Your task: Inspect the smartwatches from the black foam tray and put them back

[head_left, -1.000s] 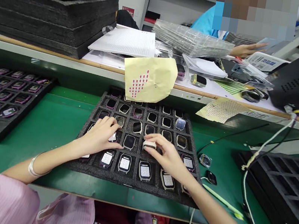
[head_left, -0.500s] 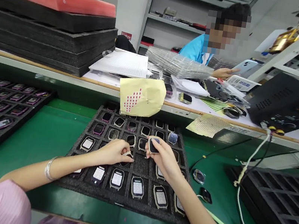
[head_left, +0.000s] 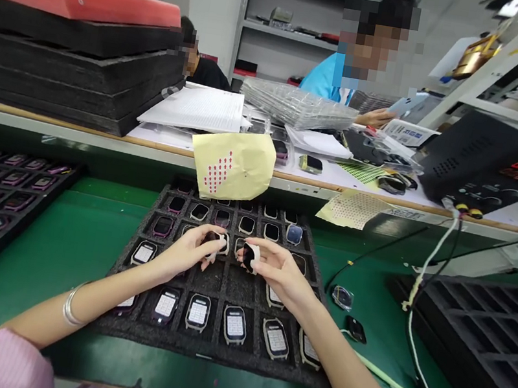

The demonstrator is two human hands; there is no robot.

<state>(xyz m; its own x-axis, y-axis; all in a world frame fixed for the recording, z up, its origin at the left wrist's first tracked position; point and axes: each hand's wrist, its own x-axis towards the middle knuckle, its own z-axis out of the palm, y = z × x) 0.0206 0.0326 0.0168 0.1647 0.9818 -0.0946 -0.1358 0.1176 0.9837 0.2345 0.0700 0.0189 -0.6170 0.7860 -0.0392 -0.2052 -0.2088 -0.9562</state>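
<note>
Head view.

Item: left hand (head_left: 189, 248), thumb and fingers closed in a pinch on a watch (head_left: 218, 240) above the tray's middle. That watch sits at about 2 o'clock from the palm; the fingers hide much of it, so its long axis is hard to judge.

Item: right hand (head_left: 283, 273), thumb below and fingers above, pinching a second watch (head_left: 250, 257), at about 10 o'clock from the palm. Tilted up on edge, pale back toward the right palm, dark face apparently toward 9 o'clock.

Relation: the two watches are near each other but apart, the second at roughly 3 o'clock from the first. Each hand is nearest its own watch.

Item: foam tray (head_left: 143, 334), black, slotted, beneath both hands. Lit watches in the front row, among them one (head_left: 197, 312) at 6 o'clock from the left hand's watch and another (head_left: 235, 325) at 6 o'clock from the right hand's.

Item: side tray (head_left: 14, 227), at 9 o'clock, purple-rimmed watches within.

Item: wrapped piece (head_left: 342, 297), black unit (head_left: 356, 329) and green stick (head_left: 385, 376), between 3 and 5 o'clock (loose on the bench (head_left: 98, 214)).
</note>
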